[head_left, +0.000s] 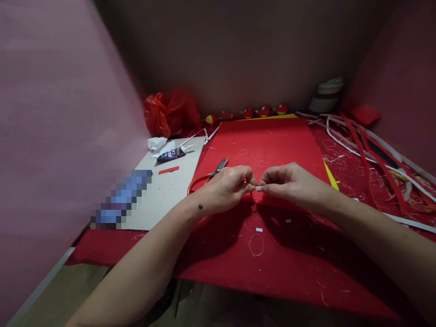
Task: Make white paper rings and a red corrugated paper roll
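Between the fingertips of both hands is a tiny white strip (259,188), pinched from either side above the red corrugated sheet (269,145). My left hand (233,184) grips its left end, with thumb and forefinger closed. At its right end, my right hand (286,181) pinches in the same way. Scissors (218,168) with orange handles lie partly behind my left hand, blades apart. On the red cloth (231,254) below the hands are a small white piece (259,230) and a loop of thin thread (256,245).
At left, a grey board (170,195) bears a glue tube (172,153) and a red strip (169,170). A red plastic bag (173,111) and several red-and-yellow balls (264,111) line the back. Red and white strips (368,150) are tangled at right.
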`<state>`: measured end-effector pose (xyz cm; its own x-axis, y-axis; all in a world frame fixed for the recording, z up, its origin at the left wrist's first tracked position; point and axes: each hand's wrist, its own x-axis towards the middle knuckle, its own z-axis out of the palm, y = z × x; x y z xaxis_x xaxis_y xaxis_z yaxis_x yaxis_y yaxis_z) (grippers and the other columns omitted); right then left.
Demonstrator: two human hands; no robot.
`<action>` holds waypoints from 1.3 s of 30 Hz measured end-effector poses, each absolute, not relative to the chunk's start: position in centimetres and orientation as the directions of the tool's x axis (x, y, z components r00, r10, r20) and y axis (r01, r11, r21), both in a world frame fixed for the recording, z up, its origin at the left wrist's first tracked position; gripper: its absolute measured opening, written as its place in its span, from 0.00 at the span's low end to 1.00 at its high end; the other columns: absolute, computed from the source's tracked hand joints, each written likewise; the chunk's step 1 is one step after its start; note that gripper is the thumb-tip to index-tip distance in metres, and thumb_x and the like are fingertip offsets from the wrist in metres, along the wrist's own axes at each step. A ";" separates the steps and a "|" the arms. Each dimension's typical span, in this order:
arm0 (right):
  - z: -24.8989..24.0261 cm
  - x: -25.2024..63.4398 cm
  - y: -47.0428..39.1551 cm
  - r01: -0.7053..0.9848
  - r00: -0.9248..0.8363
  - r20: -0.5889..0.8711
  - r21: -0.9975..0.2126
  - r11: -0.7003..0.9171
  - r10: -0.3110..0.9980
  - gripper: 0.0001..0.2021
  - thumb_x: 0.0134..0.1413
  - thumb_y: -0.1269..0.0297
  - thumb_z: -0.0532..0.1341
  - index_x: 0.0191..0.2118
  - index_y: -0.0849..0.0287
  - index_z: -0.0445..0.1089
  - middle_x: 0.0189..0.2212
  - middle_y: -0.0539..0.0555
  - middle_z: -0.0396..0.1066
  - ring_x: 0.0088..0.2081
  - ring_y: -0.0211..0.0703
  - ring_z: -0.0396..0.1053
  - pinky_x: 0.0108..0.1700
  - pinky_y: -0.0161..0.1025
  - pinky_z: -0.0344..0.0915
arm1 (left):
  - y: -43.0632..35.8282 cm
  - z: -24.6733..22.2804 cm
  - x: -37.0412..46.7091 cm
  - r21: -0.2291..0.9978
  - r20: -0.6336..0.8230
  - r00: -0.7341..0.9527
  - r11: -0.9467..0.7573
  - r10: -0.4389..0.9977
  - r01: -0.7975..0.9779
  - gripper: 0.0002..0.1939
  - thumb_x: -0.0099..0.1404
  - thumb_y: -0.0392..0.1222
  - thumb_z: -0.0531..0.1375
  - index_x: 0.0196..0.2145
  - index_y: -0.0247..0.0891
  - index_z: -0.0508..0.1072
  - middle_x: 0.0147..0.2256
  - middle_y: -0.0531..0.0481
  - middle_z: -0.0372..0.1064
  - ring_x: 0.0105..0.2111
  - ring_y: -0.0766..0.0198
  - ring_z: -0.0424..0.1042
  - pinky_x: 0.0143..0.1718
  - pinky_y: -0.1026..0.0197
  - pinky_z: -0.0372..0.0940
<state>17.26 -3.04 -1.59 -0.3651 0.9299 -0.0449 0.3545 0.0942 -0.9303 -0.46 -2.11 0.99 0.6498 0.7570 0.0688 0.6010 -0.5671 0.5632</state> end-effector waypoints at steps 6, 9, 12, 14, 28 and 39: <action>-1.6 17.2 -3.2 0.364 -0.371 -0.050 -0.926 0.096 0.927 0.10 0.44 0.59 0.59 0.23 0.61 0.66 0.18 0.49 0.60 0.20 0.33 0.53 0.22 0.34 0.49 | -2.0 0.7 -0.4 0.553 0.066 0.644 -0.565 0.762 0.612 0.05 0.61 0.35 0.53 0.32 0.33 0.68 0.32 0.48 0.68 0.31 0.67 0.65 0.31 0.66 0.59; -1.3 17.2 -3.3 0.389 -0.382 -0.076 -0.917 0.086 0.921 0.09 0.44 0.60 0.59 0.23 0.62 0.65 0.18 0.48 0.58 0.20 0.32 0.52 0.21 0.33 0.48 | -2.1 0.8 -0.4 0.539 0.062 0.641 -0.567 0.765 0.623 0.05 0.61 0.35 0.53 0.32 0.34 0.68 0.32 0.49 0.68 0.30 0.68 0.64 0.30 0.67 0.59; -1.1 17.2 -3.4 0.411 -0.404 -0.075 -0.905 0.108 0.912 0.09 0.46 0.61 0.58 0.24 0.62 0.64 0.19 0.47 0.57 0.21 0.32 0.52 0.22 0.33 0.49 | -2.2 0.8 -0.4 0.525 0.062 0.639 -0.569 0.767 0.633 0.05 0.61 0.35 0.53 0.32 0.34 0.68 0.32 0.50 0.68 0.30 0.68 0.64 0.29 0.67 0.59; -1.1 17.1 -3.4 0.420 -0.405 -0.073 -0.900 0.114 0.911 0.10 0.46 0.61 0.57 0.24 0.62 0.64 0.19 0.47 0.56 0.21 0.32 0.52 0.22 0.33 0.49 | -2.2 0.7 -0.4 0.523 0.069 0.641 -0.575 0.764 0.629 0.05 0.61 0.35 0.53 0.33 0.34 0.68 0.32 0.50 0.68 0.29 0.68 0.64 0.29 0.67 0.58; -1.1 17.8 -3.2 0.400 -0.445 -0.033 -0.902 0.165 0.895 0.09 0.48 0.63 0.56 0.28 0.62 0.71 0.22 0.50 0.64 0.24 0.36 0.58 0.27 0.35 0.54 | -2.3 1.3 -0.5 0.567 0.089 0.632 -0.561 0.770 0.603 0.07 0.57 0.33 0.54 0.36 0.35 0.68 0.28 0.53 0.65 0.25 0.71 0.60 0.27 0.67 0.55; -1.0 17.7 -3.3 0.507 -0.447 0.014 -0.820 0.266 0.894 0.10 0.48 0.65 0.54 0.27 0.63 0.71 0.21 0.50 0.65 0.23 0.35 0.59 0.24 0.33 0.54 | -2.1 0.7 -0.3 0.538 0.137 0.655 -0.611 0.743 0.581 0.05 0.58 0.34 0.54 0.28 0.34 0.70 0.31 0.51 0.65 0.29 0.69 0.63 0.31 0.66 0.59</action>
<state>17.69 -3.32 -1.01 -0.4472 0.8943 0.0136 0.5072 0.2661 -0.8197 -0.34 -2.15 0.70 0.6547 0.7434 0.1368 0.5810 -0.6107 0.5380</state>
